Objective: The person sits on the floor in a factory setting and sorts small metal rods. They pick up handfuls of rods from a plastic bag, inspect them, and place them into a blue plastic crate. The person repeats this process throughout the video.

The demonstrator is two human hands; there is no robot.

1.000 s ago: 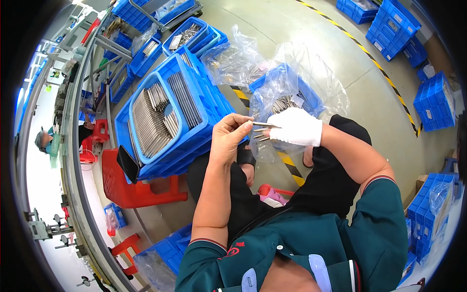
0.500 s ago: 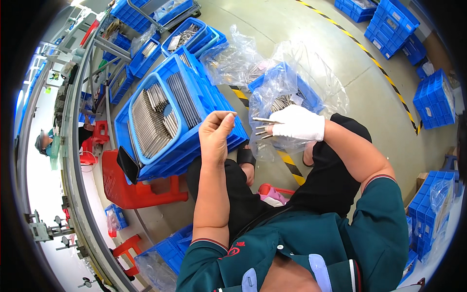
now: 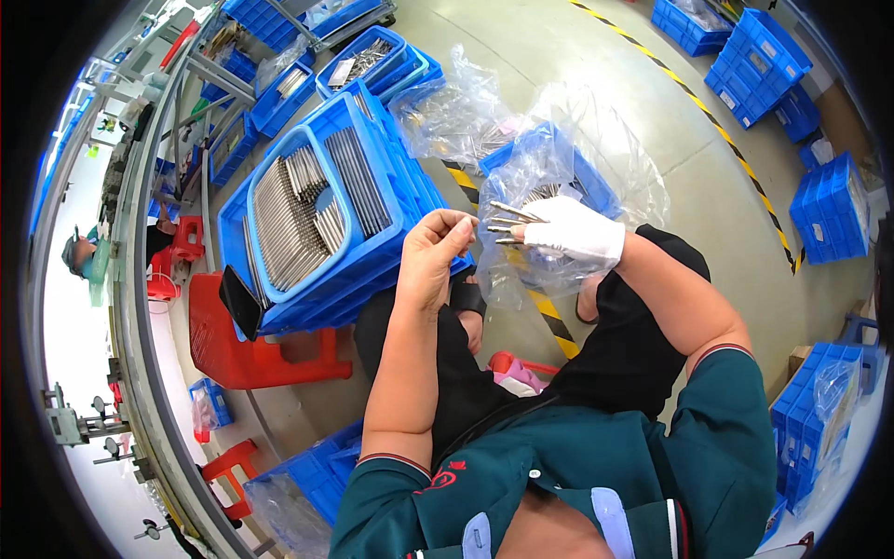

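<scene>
My right hand (image 3: 575,235), in a white glove with bare fingertips, is closed round several slim metal rods (image 3: 507,212); their ends point left. Just left of them my bare left hand (image 3: 434,263) has its thumb and index finger pressed together, and whatever may be between them is too small to see. Under the gloved hand stands a blue crate (image 3: 585,174) lined with clear plastic, with more rods (image 3: 542,193) inside. To the left, a light blue tray (image 3: 348,207) holds rows of similar metal rods (image 3: 291,224) on top of stacked blue crates (image 3: 396,210).
A red stool (image 3: 223,340) supports the crate stack. Clear plastic sheeting (image 3: 447,116) spreads beyond my hands. Other blue crates (image 3: 829,210) are piled at the right. A metal-framed bench (image 3: 140,279) runs along the left, with another person (image 3: 88,256) past it. Striped tape (image 3: 694,88) marks the floor.
My left hand has moved right, close to the rod ends, its thumb and finger still together. The rods in my right hand are fanned slightly wider, and the view has shifted a little.
</scene>
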